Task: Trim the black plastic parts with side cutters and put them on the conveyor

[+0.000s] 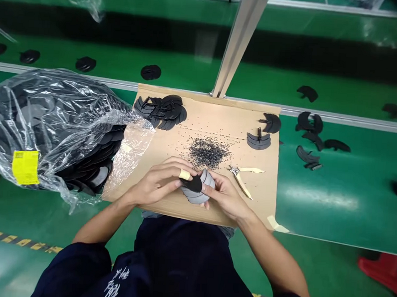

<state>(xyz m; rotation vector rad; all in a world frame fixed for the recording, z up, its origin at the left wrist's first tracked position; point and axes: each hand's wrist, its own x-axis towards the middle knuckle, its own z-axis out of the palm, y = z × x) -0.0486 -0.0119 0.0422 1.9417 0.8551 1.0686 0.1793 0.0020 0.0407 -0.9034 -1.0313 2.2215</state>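
My left hand [163,182], with pale tape around one finger, grips a dark curved plastic piece [193,183]. Close against it, my right hand [227,195] has its fingers wrapped round a few overlapping grey curved plastic pieces [195,196]. Both hands are over the front of the cardboard sheet [171,151]. Just beyond them lies a heap of tiny black plastic bits [209,152]. To the right of my right hand, cutting pliers [242,178] with cream handles rest with their handles spread.
A clear plastic bag [53,108] full of dark curved pieces lies at the left. More pieces are piled at the cardboard's back left [162,111] and right [258,141]. Loose pieces [310,124] lie on the green table [333,188]. A metal post [240,43] rises behind.
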